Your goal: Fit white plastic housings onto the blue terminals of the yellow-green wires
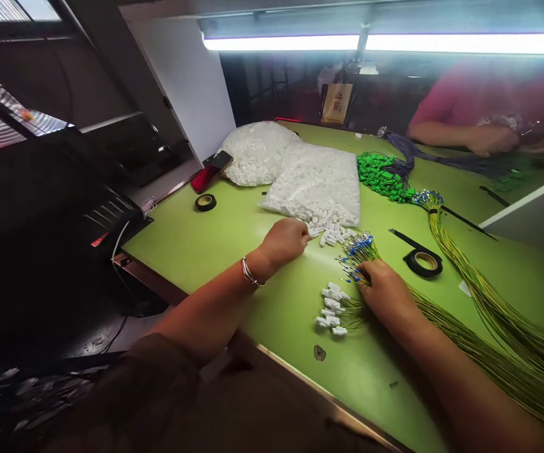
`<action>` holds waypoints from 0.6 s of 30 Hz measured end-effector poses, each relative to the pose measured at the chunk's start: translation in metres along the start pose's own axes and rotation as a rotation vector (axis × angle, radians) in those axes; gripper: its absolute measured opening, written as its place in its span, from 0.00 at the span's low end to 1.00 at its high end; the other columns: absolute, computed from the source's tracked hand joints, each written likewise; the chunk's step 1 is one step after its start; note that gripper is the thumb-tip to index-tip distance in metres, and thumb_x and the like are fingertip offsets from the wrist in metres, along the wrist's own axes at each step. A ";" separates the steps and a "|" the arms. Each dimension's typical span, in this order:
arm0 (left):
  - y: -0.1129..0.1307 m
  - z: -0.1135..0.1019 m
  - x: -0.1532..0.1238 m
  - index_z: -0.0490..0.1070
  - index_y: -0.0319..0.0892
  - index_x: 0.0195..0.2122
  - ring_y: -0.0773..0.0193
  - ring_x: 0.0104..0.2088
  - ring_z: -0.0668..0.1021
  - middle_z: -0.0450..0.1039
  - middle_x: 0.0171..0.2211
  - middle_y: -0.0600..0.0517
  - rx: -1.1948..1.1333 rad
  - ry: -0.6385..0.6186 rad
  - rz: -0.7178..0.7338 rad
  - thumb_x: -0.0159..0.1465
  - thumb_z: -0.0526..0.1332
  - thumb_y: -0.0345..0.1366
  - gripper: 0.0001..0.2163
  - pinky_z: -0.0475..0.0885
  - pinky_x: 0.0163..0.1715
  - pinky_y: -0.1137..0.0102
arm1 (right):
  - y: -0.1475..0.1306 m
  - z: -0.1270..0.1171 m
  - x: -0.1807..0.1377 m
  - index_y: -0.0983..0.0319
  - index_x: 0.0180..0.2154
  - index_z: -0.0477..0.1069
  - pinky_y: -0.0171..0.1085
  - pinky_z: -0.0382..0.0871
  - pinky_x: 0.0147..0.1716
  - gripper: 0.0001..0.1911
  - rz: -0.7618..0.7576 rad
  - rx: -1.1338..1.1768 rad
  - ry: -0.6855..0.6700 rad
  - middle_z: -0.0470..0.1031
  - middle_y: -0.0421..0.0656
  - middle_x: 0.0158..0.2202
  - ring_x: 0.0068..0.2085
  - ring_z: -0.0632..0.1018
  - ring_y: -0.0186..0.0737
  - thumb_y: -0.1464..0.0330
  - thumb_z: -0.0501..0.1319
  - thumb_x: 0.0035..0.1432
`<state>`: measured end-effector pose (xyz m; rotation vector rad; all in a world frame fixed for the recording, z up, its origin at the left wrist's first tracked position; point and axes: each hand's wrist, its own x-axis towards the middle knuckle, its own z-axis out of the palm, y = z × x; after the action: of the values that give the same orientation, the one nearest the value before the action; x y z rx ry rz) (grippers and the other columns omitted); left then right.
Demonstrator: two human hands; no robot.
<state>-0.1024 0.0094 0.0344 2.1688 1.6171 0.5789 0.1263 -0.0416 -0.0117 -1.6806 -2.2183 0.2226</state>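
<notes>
My left hand (285, 244) is closed, its fingertips pinched together at the edge of a loose pile of white plastic connector housings (335, 234). What it holds, if anything, is hidden. My right hand (387, 289) pinches at the tips of a bundle of yellow-green wires (451, 321). The wires end in blue-collared metal terminals (357, 248), fanned out just beyond my right fingers. Below that hand lies a small group of wires fitted with white connectors (332, 308). The housings spill from the mouth of a clear plastic bag (316, 179).
Behind are a second bag of white parts (257, 151), a phone (211, 171) and a tape roll (205, 202). To the right lie green connectors (382, 177), another black tape roll (422, 263) and a second wire bundle (465, 267). A reflective panel (290, 88) stands behind the green tabletop (172, 242).
</notes>
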 end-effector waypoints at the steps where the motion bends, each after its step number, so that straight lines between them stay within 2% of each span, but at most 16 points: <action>1: -0.006 -0.004 0.005 0.78 0.37 0.29 0.63 0.29 0.72 0.76 0.28 0.45 0.031 0.050 -0.049 0.57 0.60 0.35 0.09 0.64 0.33 0.69 | -0.001 -0.001 -0.001 0.62 0.29 0.70 0.37 0.60 0.30 0.05 -0.016 -0.053 -0.001 0.70 0.47 0.31 0.32 0.70 0.41 0.71 0.55 0.53; 3: -0.016 -0.008 0.010 0.77 0.37 0.30 0.63 0.29 0.72 0.75 0.28 0.46 0.020 0.048 -0.104 0.56 0.61 0.36 0.08 0.64 0.33 0.69 | -0.004 -0.002 -0.004 0.62 0.28 0.69 0.37 0.59 0.29 0.07 -0.054 -0.104 0.005 0.71 0.47 0.32 0.32 0.70 0.42 0.70 0.54 0.55; 6: -0.018 0.001 0.009 0.77 0.38 0.31 0.62 0.29 0.72 0.75 0.29 0.46 0.013 -0.013 -0.081 0.55 0.63 0.36 0.08 0.64 0.34 0.69 | -0.004 -0.003 -0.007 0.61 0.31 0.69 0.36 0.57 0.28 0.07 -0.056 -0.039 0.043 0.73 0.46 0.32 0.30 0.70 0.40 0.70 0.53 0.55; 8: -0.016 0.011 0.006 0.78 0.38 0.31 0.60 0.32 0.73 0.75 0.31 0.45 0.053 -0.031 -0.033 0.54 0.62 0.34 0.06 0.65 0.35 0.68 | -0.003 -0.003 -0.007 0.61 0.32 0.69 0.36 0.57 0.27 0.07 0.004 0.059 0.061 0.73 0.44 0.29 0.28 0.69 0.39 0.68 0.53 0.54; 12: -0.009 0.025 0.002 0.78 0.38 0.30 0.59 0.34 0.73 0.75 0.32 0.44 0.062 -0.022 0.046 0.53 0.60 0.29 0.07 0.65 0.37 0.68 | 0.003 -0.003 -0.002 0.61 0.26 0.68 0.35 0.59 0.25 0.05 0.124 0.343 0.033 0.69 0.39 0.22 0.24 0.67 0.35 0.67 0.57 0.44; 15: -0.002 0.027 0.001 0.78 0.39 0.33 0.65 0.27 0.71 0.73 0.25 0.50 -0.132 -0.030 0.000 0.52 0.60 0.29 0.10 0.65 0.32 0.71 | 0.006 -0.002 0.002 0.62 0.25 0.69 0.33 0.59 0.24 0.07 0.176 0.580 0.034 0.67 0.38 0.20 0.23 0.65 0.33 0.65 0.57 0.42; 18: 0.007 0.028 -0.001 0.77 0.38 0.40 0.72 0.17 0.63 0.63 0.15 0.58 -0.500 -0.144 -0.106 0.54 0.59 0.30 0.14 0.61 0.22 0.74 | 0.004 -0.004 0.003 0.63 0.23 0.68 0.33 0.56 0.22 0.09 0.217 0.723 0.030 0.63 0.37 0.18 0.22 0.61 0.31 0.63 0.58 0.44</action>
<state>-0.0820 0.0054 0.0138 1.7072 1.3284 0.6902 0.1311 -0.0381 -0.0085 -1.4689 -1.6242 0.9184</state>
